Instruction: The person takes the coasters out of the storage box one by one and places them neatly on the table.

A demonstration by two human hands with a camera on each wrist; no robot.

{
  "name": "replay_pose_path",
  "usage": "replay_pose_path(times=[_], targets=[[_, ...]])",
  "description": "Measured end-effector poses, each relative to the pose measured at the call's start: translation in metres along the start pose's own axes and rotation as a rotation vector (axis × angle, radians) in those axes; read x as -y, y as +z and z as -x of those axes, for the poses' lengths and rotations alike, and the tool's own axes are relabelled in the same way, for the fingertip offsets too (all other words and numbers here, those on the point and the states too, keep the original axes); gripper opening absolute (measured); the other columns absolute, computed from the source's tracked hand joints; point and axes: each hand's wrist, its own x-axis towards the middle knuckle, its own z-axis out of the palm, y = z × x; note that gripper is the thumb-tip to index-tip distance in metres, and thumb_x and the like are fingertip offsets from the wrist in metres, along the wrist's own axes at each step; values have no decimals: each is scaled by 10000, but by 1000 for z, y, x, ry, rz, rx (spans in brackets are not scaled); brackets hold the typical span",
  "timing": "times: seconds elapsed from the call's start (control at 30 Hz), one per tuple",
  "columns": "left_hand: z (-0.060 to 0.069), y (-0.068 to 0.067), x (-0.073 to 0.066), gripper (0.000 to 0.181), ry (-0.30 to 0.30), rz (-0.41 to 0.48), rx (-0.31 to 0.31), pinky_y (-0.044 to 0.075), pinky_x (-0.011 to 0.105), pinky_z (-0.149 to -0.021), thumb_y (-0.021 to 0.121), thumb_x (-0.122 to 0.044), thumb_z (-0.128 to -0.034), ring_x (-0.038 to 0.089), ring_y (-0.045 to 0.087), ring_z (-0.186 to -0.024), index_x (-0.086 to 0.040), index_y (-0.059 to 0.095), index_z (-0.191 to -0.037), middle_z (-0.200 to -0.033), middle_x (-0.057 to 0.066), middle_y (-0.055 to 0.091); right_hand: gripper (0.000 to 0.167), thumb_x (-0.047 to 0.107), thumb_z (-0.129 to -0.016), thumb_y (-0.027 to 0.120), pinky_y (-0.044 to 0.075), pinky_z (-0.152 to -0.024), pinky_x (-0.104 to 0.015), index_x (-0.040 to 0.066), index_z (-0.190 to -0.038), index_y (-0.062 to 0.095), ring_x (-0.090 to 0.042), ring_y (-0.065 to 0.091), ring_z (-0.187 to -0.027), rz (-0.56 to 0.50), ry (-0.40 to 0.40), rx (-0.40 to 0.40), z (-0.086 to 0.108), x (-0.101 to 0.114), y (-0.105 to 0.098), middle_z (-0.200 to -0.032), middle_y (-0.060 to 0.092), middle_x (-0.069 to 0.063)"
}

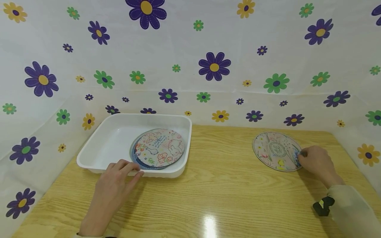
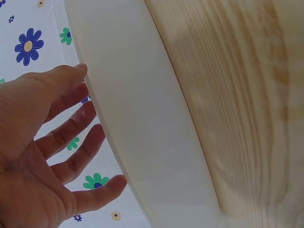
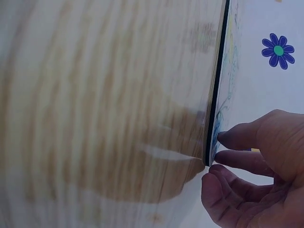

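Head view: at the right of the frame the right hand (image 1: pixel 318 162) reaches the right edge of a round, flower-printed mat (image 1: pixel 276 151) that lies on the wood-grain desk (image 1: pixel 223 181); its fingers are bent, with fingertips touching the mat at the rim, and I cannot tell whether they pinch it. Left of centre stands a white tray (image 1: pixel 110 142), and at its front rim, lower left of the frame, is the left hand (image 1: pixel 116 180), fingers loosely bent. Left wrist view shows those fingers spread apart, their tips touching the rim. Inside the tray, toward its right side, 2 discs overlap: a pale mat (image 1: pixel 159 148) printed with a rabbit and red flowers lies on top of a blue disc (image 1: pixel 133 155), which shows along the left and lower edges. Across the upper part of the frame hangs a white cloth (image 1: pixel 178 43) with purple, green and yellow flowers. At lower right, a pale sleeve (image 1: pixel 351 205) covers the right forearm, with a black device (image 1: pixel 323 205) at the wrist
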Motion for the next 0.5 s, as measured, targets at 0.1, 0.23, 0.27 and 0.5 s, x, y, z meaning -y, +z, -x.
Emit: replay_pose_path(times=[0.1, 0.23, 0.27, 0.5], targets=[[0, 0, 0, 151, -2, 8, 3, 602, 503, -704, 841, -215, -855, 346, 677, -891, -157, 753, -963, -950, 56, 722, 404, 109, -930, 577, 573, -739, -547, -220, -1162, 614, -386, 643, -822, -8, -1, -11, 1, 0, 1, -1108, 649, -407], [0, 0, 0, 154, -12, 8, 14, 601, 504, -715, 835, -225, -862, 345, 674, -902, -156, 755, -975, -958, 57, 722, 407, 125, -951, 558, 568, -723, -526, -195, -1197, 613, -407, 648, -855, -26, -8, -40, 2, 4, 3, -1138, 642, -404], [0, 0, -1, 154, -13, 7, 15, 601, 504, -716, 834, -226, -864, 346, 673, -903, -156, 755, -976, -960, 59, 722, 414, 133, -958, 548, 563, -721, -520, -187, -1212, 611, -416, 645, -874, -33, -7, -48, 2, 6, 3, -1153, 638, -404], [0, -1, -1, 150, -18, -1, 18, 604, 499, -727, 831, -227, -867, 336, 670, -904, -155, 756, -975, -964, 60, 724, 442, 200, -980, 533, 536, -828, -603, -148, -1235, 628, -515, 620, -1047, -74, -31, -75, 5, 20, 2, -1213, 634, -390]])
